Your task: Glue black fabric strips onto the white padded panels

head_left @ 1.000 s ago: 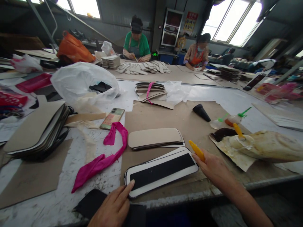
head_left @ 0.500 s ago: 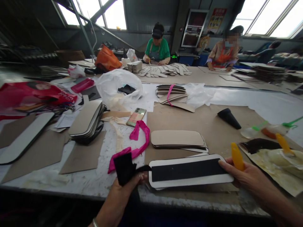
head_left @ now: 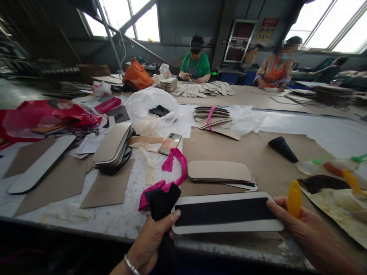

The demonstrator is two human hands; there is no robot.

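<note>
A long white panel with rounded corners (head_left: 229,228) is held level near the table's front edge. Along its middle lies a black strip (head_left: 220,212). My left hand (head_left: 156,233) is closed, its thumb pressing the panel's left end, and a bunch of black strips (head_left: 163,202) is gripped in the same hand. At the other end, my right hand (head_left: 298,225) pinches the panel with the thumb on top. A yellow handle (head_left: 294,199) sticks up from that hand; the rest of this tool is hidden. Just beyond lies a stack of beige panels (head_left: 219,171).
A pink cloth strip (head_left: 183,168) and a phone (head_left: 170,144) lie left of centre. More panels are stacked at left (head_left: 111,147). A black cone (head_left: 283,149) and a glue-smeared sheet (head_left: 335,206) are at right. Two co-workers (head_left: 197,63) sit across the table.
My left thumb has come onto the panel's left end, where the black strip's loose end stood off before. The panel is raised slightly, and the view has shifted a little left.
</note>
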